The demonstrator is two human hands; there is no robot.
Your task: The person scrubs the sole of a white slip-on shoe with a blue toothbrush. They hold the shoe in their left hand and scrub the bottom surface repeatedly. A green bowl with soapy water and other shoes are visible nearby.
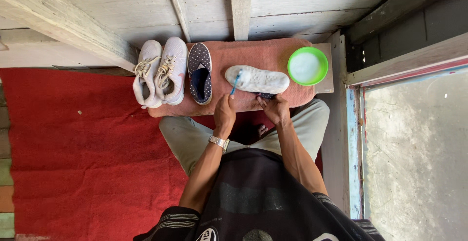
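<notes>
A shoe [257,80] lies sole-up and soapy on a pink towel [273,55]. My left hand [224,112], with a watch on its wrist, holds a blue toothbrush [236,82] whose bristles touch the shoe's toe end. My right hand [275,108] grips the near edge of that shoe, where dark dotted fabric shows under the fingers.
A dark dotted slip-on shoe [200,72] and a pair of pale laced sneakers [161,71] stand left on the towel. A green bowl [307,66] of white sudsy water sits at the right. A red mat [78,148] covers the floor; wooden boards lie behind.
</notes>
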